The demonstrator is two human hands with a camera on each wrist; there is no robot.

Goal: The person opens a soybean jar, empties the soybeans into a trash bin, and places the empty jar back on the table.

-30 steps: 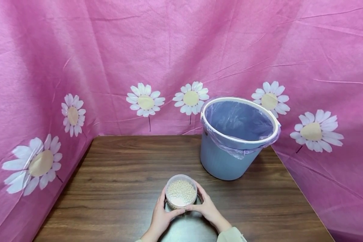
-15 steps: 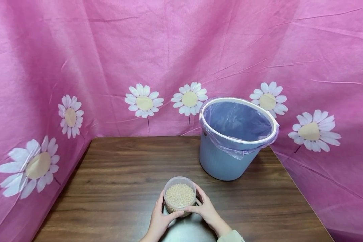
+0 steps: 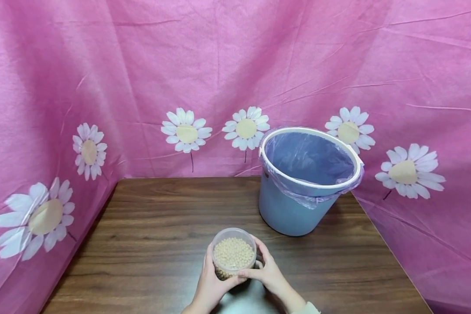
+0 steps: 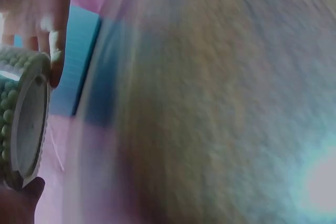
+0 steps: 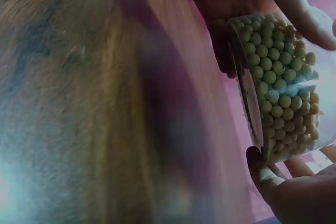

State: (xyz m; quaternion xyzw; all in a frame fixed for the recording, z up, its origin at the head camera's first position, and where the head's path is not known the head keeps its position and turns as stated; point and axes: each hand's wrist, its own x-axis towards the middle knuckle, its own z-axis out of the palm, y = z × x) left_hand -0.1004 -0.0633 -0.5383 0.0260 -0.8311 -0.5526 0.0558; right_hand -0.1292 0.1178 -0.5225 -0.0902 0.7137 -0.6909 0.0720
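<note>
A clear round plastic tub (image 3: 234, 252), filled most of the way with pale round beans like soybeans, is held between both hands close over the table's near part. My left hand (image 3: 210, 283) grips its left side, thumb across the front; my right hand (image 3: 274, 275) grips the right side the same way. In the right wrist view the beans (image 5: 281, 85) show through the tub's wall, with fingertips at its base edge. The tub's flat underside (image 4: 30, 127) shows in the left wrist view, off the tabletop.
A blue bucket (image 3: 288, 209) with a white rim and a purple plastic liner (image 3: 310, 200) stands at the back right of the brown wooden table (image 3: 172, 218). Pink cloth (image 3: 220, 65) with daisies hangs round the back and sides.
The tub has tipped slightly, so more of its front wall and the beans below the rim show. Both hands keep their grip on it. The head view has shifted a little.
</note>
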